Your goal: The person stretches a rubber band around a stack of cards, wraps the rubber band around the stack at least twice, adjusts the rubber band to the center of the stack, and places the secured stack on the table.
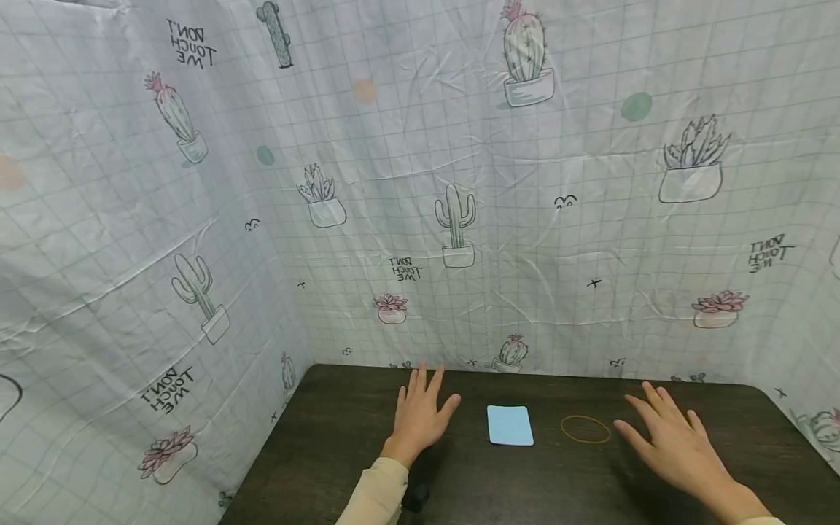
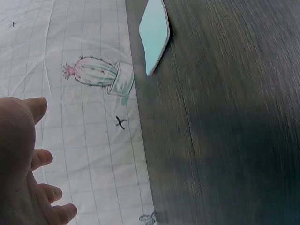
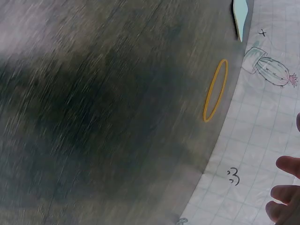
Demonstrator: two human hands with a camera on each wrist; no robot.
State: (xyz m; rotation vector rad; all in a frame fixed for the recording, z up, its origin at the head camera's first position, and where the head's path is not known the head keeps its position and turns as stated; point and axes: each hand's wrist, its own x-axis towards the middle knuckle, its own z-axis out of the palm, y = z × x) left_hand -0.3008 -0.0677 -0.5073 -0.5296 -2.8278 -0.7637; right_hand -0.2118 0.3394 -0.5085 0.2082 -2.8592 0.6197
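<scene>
A light-blue square pad with rounded corners (image 1: 510, 426) lies on the dark wooden table between the two hands. To its right is a thin yellow rubber band (image 1: 608, 434), spread in an oval on the wood. My left hand (image 1: 420, 415) is held over the table left of the blue square, fingers spread and holding nothing. On the other side, my right hand (image 1: 676, 441) hovers to the right of the rubber band, its fingers apart and nothing in it. The left wrist view shows the pad (image 2: 155, 35) edge with some thickness; the right wrist view shows the band (image 3: 206, 105) lying flat.
A pale cloth with printed cacti and a grid (image 1: 420, 306) hangs behind the table and along both sides. The dark tabletop (image 1: 472, 488) has rounded far corners. A small black object (image 1: 416, 497) sits by the left wrist.
</scene>
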